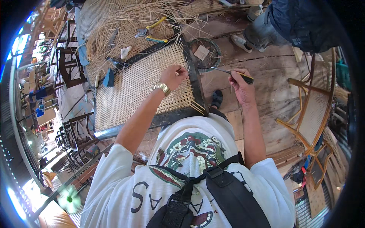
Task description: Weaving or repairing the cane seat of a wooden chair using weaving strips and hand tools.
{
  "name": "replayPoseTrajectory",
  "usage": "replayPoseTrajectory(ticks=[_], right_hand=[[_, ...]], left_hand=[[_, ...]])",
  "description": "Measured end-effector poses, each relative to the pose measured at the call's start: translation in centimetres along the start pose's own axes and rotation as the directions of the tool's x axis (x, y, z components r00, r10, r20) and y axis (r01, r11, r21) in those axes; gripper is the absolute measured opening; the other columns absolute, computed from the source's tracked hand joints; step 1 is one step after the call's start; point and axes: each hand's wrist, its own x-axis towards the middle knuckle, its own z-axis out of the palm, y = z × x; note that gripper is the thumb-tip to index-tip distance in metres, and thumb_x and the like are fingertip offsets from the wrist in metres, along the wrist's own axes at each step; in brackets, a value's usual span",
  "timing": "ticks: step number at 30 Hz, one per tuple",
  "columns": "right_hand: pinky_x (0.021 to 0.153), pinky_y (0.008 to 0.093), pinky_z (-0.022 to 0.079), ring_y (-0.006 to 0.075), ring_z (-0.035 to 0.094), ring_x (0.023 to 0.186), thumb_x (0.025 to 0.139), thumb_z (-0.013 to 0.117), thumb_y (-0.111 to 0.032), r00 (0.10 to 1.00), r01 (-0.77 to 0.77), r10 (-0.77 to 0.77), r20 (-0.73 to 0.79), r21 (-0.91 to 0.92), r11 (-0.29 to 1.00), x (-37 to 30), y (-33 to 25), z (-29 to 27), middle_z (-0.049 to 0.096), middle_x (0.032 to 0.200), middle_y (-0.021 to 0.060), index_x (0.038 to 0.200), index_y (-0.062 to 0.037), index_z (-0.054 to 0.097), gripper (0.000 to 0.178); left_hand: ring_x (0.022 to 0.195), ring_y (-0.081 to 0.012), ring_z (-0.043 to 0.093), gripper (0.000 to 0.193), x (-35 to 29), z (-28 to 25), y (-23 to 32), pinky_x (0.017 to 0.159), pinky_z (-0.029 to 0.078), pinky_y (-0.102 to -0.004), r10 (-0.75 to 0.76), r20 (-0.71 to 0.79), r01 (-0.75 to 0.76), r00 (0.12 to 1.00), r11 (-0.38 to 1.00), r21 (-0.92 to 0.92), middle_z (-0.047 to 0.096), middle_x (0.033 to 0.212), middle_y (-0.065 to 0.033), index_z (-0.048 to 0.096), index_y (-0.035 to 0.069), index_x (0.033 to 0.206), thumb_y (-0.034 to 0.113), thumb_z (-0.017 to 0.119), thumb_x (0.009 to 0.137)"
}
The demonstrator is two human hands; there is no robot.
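Note:
A woven cane panel [137, 85] in a dark wooden frame [197, 81] lies in front of me. Over its right part, close to the frame, my left hand [175, 77] has its fingers curled together; whatever they pinch, if anything, is hidden. My right hand [243, 89] is raised to the right of the frame, gripping a screwdriver [249, 79] with a black and yellow handle. Its thin shaft points left toward the frame, apart from the weave. Loose cane ends [197, 107] stick out at the panel's near right corner, and more strands stand up along its far right edge.
Beyond the panel lie a heap of loose cane strands [114, 28], yellow-handled pliers [152, 26] and a blue wedge-shaped piece [109, 78]. A round dark basin [216, 55] stands right of the frame. Another person's leg [262, 32] is at upper right, a cane chair [313, 102] at right.

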Motion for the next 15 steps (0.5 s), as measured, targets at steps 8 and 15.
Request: replayPoseTrajectory(ticks=[8, 15], right_hand=[[0.056, 0.0239, 0.052, 0.0128, 0.066, 0.066, 0.097, 0.067, -0.022, 0.997, 0.047, -0.063, -0.051, -0.274, 0.96, 1.7, 1.0, 4.9, 0.071, 0.087, 0.0088, 0.104, -0.0039, 0.058, 0.021], [0.063, 0.0261, 0.058, 0.0129, 0.068, 0.071, 0.099, 0.065, -0.024, 0.991, 0.121, -0.096, 0.09, -0.339, 0.933, 3.0, 2.0, 8.4, 0.07, 0.089, 0.009, 0.103, 0.0, 0.058, 0.026]], left_hand=[[0.091, -0.0339, 0.069, 0.032, -5.8, 0.0, 0.5, 0.073, 0.058, -0.0431, 0.391, -0.066, -0.377, 0.918, 0.912, 0.161, 0.063, 0.119, -0.0101, 0.063, 0.012, 0.121, 0.016, 0.062, 0.089], [0.09, -0.0338, 0.069, 0.037, -6.5, 0.4, 1.4, 0.072, 0.057, -0.0437, 0.327, -0.024, -0.309, 0.945, 0.912, 0.272, 0.058, 0.127, -0.0091, 0.059, 0.011, 0.126, 0.012, 0.061, 0.088]])
